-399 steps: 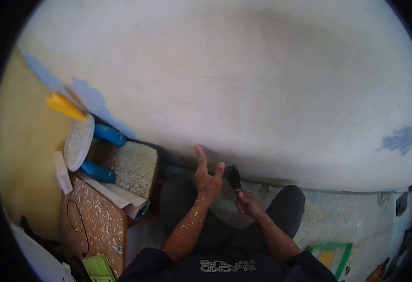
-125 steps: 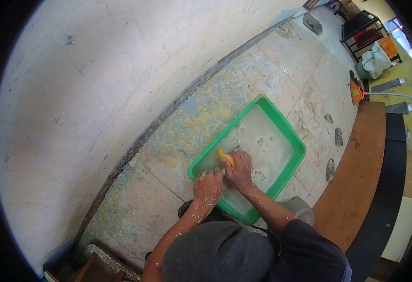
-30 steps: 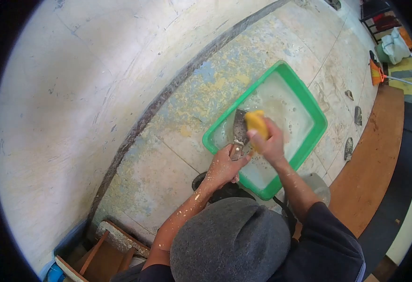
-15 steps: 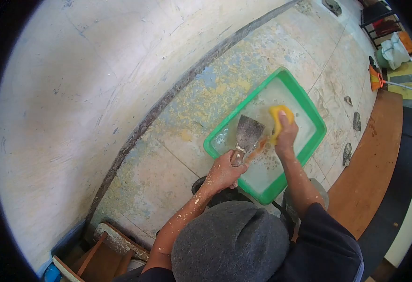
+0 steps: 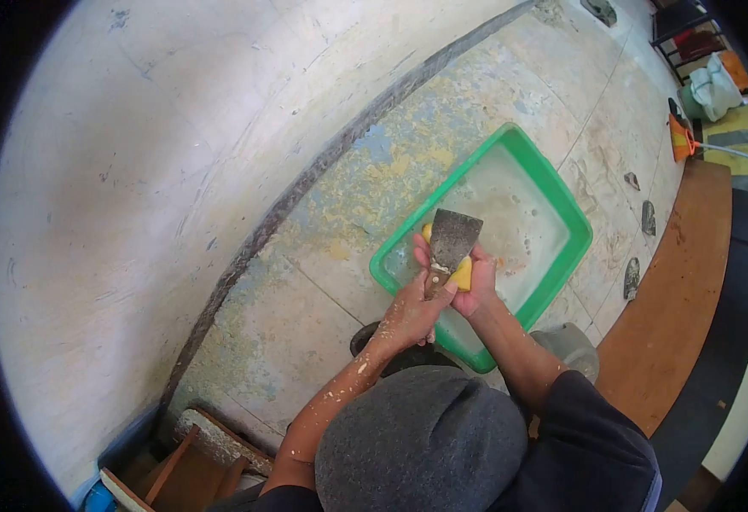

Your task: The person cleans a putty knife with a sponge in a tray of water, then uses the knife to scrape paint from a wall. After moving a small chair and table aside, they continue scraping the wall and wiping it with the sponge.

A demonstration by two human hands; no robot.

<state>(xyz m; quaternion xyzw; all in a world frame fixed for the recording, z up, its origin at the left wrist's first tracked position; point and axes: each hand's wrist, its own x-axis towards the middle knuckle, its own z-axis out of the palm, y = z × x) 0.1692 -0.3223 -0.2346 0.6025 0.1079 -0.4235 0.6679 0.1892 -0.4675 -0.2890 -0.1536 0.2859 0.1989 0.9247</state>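
Note:
My left hand (image 5: 411, 314) is closed round the handle of a putty knife (image 5: 455, 238), its broad grey blade pointing away from me. Behind the blade, my right hand (image 5: 478, 286) holds a yellow sponge (image 5: 462, 275) against the tool. The sponge shows on both sides of the blade; its middle is hidden. Both hands are over the near left part of a green plastic tub (image 5: 562, 183), which holds cloudy, bubbly water.
A pale, scuffed wall (image 5: 152, 171) rises on the left. Paint flakes (image 5: 391, 171) lie on the floor beside it. Brown board (image 5: 677, 299) and a black strip (image 5: 724, 316) lie on the right. A wooden drawer-like piece (image 5: 191, 465) sits at lower left.
My right hand has moved left with the sponge from over the water to behind the putty knife's blade. The left hand stays nearly in place.

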